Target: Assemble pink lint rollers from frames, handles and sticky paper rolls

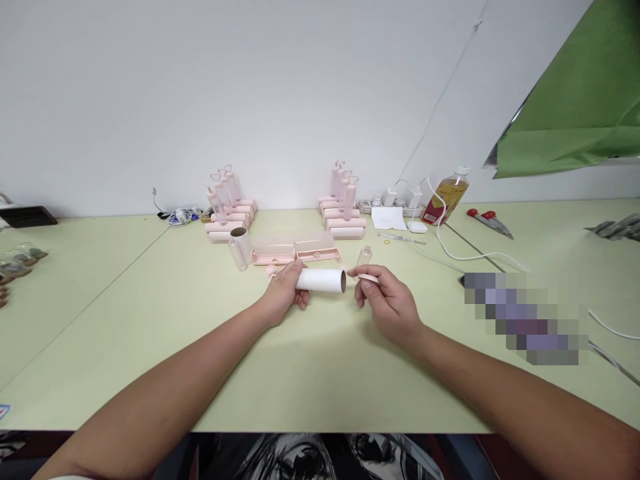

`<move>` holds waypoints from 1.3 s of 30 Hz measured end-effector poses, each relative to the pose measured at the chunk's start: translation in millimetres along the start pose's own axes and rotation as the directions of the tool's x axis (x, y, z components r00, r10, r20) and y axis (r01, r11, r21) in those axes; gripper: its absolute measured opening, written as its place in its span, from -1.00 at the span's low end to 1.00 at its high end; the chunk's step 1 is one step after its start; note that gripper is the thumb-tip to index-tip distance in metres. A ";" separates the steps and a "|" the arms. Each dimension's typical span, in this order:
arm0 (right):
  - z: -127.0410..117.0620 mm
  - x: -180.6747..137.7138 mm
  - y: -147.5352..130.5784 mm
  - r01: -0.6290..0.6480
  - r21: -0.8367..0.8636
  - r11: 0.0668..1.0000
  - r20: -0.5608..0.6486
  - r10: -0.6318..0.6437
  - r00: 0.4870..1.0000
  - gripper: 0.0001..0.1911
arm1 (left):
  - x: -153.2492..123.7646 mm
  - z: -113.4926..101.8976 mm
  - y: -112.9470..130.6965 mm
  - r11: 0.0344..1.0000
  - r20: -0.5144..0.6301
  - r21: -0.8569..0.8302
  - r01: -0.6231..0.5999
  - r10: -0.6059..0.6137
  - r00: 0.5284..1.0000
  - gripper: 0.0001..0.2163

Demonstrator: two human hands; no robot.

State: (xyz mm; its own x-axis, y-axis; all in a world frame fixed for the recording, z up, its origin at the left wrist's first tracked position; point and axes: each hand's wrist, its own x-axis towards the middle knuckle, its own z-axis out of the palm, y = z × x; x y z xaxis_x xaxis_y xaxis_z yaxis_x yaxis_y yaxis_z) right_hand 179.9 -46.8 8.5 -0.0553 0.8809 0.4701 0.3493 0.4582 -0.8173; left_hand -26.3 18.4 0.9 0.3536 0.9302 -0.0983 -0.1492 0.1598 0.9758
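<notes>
While the left hand (283,291) curls round a white roll (320,281), the roll's brown-cored end faces the right hand (387,298), whose thumb and forefinger pinch a thin pale pink piece (369,278) just beside it. The roll lies sideways in the grip, in front of two pink cases (327,256). Near the wall, a bottle (456,183) carries a red label (445,198) with lettering too small to read; pixelation hides what lies farther right. Between the forearms, a broad stretch of worktop (320,373) runs to its straight near edge, and more surface opens leftward across a seam. Beyond the roll, two rows of pink rollers (345,233) and a small clear bottle (364,257) limit the room.
</notes>
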 end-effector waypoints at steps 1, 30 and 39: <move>-1.2 1.3 -0.8 0.016 -0.029 0.999 -0.024 -0.016 1.000 -0.74 | -0.1 0.4 0.3 1.000 -0.003 0.001 0.000 0.000 1.000 -0.57; 13.5 -2.2 4.7 -0.097 -0.353 0.931 0.189 0.172 0.967 -0.24 | -5.6 8.4 -1.3 0.998 -0.165 -0.044 -0.041 0.034 0.986 -0.67; 10.7 -21.2 -29.3 0.617 -0.032 0.786 0.615 -0.471 0.632 -0.49 | -1.9 8.3 3.7 0.993 -0.247 -0.090 -0.077 0.053 0.968 -0.70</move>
State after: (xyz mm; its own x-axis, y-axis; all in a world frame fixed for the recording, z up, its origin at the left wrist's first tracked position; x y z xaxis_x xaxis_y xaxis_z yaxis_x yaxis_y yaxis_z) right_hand 160.8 -77.6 18.9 -0.7750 0.4140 0.4775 0.2700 0.9001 -0.3420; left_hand -19.8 14.4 6.3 0.1067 0.9900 -0.0919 -0.2581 0.1168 0.9590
